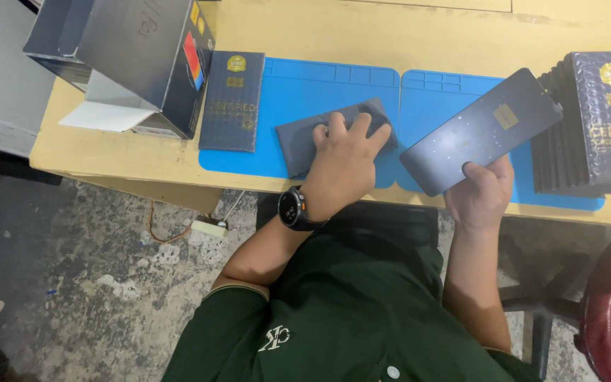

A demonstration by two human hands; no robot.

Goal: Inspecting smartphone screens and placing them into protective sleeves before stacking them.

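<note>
While the open cardboard box (pixel 143 60) and a dark flat packet (pixel 231 100) sit at the desk's (pixel 143 159) left end, the left hand (pixel 344 159) presses flat, fingers spread, on a grey cloth (pixel 305 141) lying on the blue mat (pixel 298 85) — a wiping step, by the look of it. Right hand (pixel 481 194) pinches the lower edge of a dark glass panel (pixel 481 131), tilted above the mat beside the stacked packets (pixel 592 127). Next move likely calls for bringing cloth and panel together.

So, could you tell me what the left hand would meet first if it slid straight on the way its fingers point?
The left hand lies on a grey cloth. Going on, it would probably cross the bare blue mat towards the wooden table; nothing stands in that line.
</note>
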